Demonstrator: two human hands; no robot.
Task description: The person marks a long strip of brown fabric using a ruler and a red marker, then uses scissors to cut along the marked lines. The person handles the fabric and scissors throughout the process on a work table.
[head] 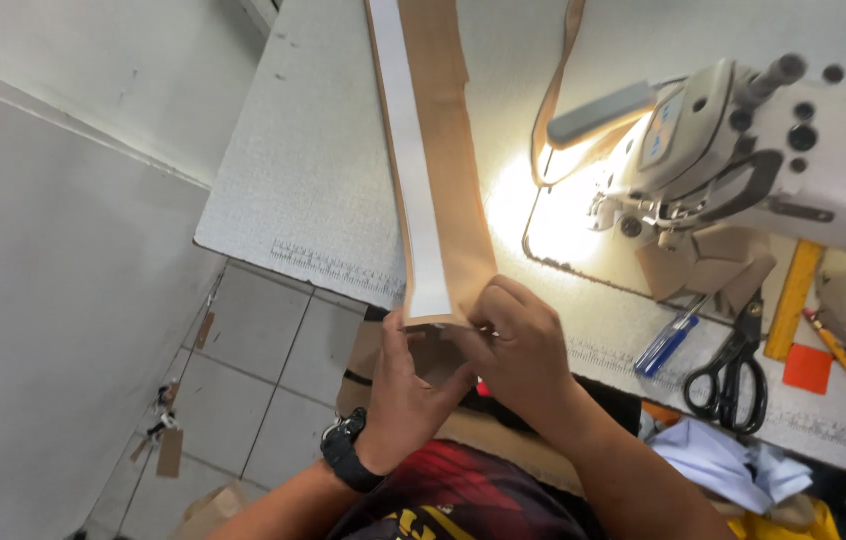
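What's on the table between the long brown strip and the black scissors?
In the head view, between the brown strip and the scissors lies a blue-handled tool, on the table in front of the sewing machine.

Fabric strip (433,150) cut off at top edge; near end hidden under right hand (523,345); sewing machine (743,150) cropped right.
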